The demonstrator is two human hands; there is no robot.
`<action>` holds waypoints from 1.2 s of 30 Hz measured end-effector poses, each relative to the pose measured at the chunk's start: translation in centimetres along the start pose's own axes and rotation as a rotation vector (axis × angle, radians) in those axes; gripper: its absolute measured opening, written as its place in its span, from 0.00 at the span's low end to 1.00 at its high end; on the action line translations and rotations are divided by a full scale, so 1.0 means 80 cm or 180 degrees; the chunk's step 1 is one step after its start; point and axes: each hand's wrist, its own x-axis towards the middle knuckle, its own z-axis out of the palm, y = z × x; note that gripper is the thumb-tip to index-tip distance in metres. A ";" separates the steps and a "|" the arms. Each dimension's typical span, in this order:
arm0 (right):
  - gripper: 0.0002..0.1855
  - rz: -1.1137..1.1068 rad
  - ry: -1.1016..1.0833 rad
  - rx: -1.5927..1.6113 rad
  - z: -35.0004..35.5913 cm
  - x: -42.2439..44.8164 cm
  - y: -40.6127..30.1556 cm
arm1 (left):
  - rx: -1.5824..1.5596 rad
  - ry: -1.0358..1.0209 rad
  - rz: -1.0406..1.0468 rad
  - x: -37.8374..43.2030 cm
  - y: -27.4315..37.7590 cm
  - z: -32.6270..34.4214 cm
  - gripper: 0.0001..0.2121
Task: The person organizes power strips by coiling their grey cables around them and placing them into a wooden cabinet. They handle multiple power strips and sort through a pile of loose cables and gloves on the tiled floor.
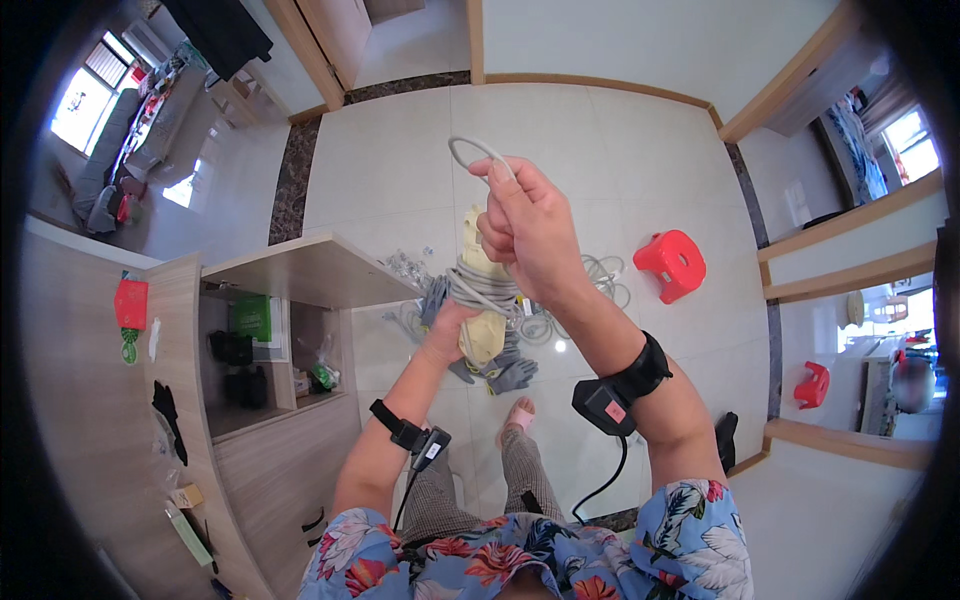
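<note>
My left hand (448, 330) grips a pale yellow flat board (484, 343) and the cable around its middle; the board's ends stick out above and below the windings. Several turns of grey cable (480, 283) are wrapped about it. Higher up, my right hand (534, 225) pinches a bent length of the same-coloured cable (480, 141) between thumb and forefinger, and a curved loop stands out beyond the fingertips. Part of the board and the cable's run behind my right hand are hidden. Below the board, grey work gloves (515, 375) lie on the floor.
Loose grey cable (606, 279) lies on the tiled floor right of my hands, near a red plastic stool (671, 264). Clear crumpled plastic (405, 268) is at the left. A wooden cabinet (281, 427) with a raised flap door (315, 268) stands close on my left.
</note>
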 end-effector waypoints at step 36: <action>0.12 -0.0740 0.0898 -0.4202 -0.573 0.097 0.676 | 0.2266 0.0695 -0.0017 0.147 -0.236 -0.539 0.25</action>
